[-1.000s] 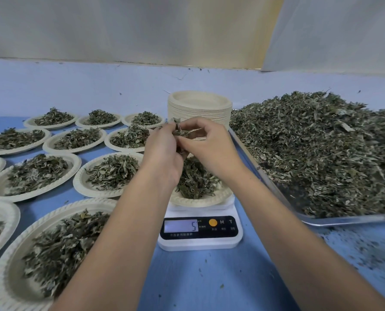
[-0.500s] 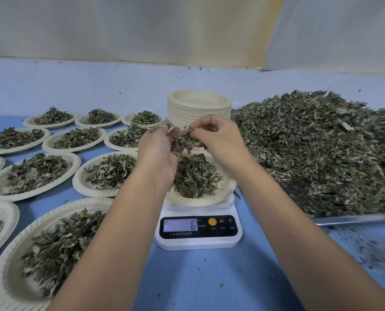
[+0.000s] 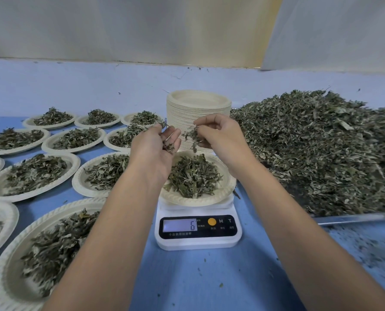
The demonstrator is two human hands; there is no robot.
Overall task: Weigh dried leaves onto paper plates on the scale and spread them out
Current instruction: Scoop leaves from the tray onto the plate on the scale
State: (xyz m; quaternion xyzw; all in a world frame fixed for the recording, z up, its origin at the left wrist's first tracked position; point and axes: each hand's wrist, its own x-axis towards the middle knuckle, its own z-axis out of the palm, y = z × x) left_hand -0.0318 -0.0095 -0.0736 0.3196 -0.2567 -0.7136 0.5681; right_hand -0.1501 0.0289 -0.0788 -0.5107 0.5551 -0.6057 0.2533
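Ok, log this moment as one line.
left hand: holds leaves | right hand: pinches leaves above plate | scale: reads 6

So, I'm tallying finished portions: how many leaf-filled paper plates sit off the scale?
11 filled plates: three in the back row, three in the second, three in the third, two nearest, all left of the scale. More may lie beyond the left edge.

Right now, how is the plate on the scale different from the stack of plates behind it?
The plate on the scale holds dried leaves; the stack of plates has none on top. The plate on the scale is single; the stack of plates is many high. Both are pale and round.
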